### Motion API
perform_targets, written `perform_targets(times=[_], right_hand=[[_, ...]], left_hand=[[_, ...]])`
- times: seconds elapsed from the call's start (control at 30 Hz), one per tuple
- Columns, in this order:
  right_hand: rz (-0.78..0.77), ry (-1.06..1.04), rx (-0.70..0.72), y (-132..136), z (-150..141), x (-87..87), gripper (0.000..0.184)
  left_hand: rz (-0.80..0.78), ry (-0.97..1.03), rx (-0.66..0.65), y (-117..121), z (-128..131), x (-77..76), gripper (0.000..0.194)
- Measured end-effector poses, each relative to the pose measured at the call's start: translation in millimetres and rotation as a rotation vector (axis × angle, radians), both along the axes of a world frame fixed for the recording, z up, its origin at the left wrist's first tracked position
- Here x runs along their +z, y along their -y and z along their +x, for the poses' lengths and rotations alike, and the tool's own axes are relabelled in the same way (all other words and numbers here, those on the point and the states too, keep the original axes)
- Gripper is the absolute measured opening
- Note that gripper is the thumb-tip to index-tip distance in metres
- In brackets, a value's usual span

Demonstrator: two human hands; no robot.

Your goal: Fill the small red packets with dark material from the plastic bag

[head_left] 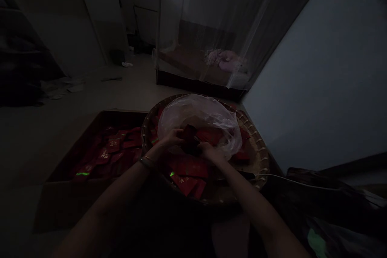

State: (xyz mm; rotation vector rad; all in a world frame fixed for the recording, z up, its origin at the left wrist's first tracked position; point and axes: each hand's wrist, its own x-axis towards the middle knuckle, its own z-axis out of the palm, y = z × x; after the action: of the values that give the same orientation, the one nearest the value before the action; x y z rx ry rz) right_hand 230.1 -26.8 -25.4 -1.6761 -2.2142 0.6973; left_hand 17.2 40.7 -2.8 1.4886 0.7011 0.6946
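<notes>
In dim light, my left hand point(173, 138) grips the left side of a dark red packet point(189, 130), which looks like a red envelope or pouch. My right hand point(208, 151) is closed at its lower right edge; the fingertips are hard to make out. Both hands are over a clear plastic bag point(198, 107), spread open, with more red packets point(210, 135) inside. The bag sits in a round woven bamboo tray point(263, 153). Flat red envelopes point(184, 183) with gold print lie in the tray nearest me.
A cardboard box point(99, 119) full of red packets point(114, 144) stands left of the tray. A dark-handled tool point(246, 175) with a white cord point(290, 178) lies at the tray's right. Behind is a netted bed point(187, 62); a pale wall point(326, 68) rises at right.
</notes>
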Motion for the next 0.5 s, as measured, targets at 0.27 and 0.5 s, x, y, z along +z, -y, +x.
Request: perform_targets(times=[0.27, 0.5], right_hand=[[0.107, -0.034, -0.205, -11.1, 25.6, 44.3, 0.019], [0.207, -0.313, -0.156, -24.2, 9.7, 117.6, 0.021]], left_hand=[[0.007, -0.014, -0.004, 2.6, 2.7, -2.5, 0.044], [0.042, -0.114, 0.009, 5.2, 8.0, 2.8, 0.04]])
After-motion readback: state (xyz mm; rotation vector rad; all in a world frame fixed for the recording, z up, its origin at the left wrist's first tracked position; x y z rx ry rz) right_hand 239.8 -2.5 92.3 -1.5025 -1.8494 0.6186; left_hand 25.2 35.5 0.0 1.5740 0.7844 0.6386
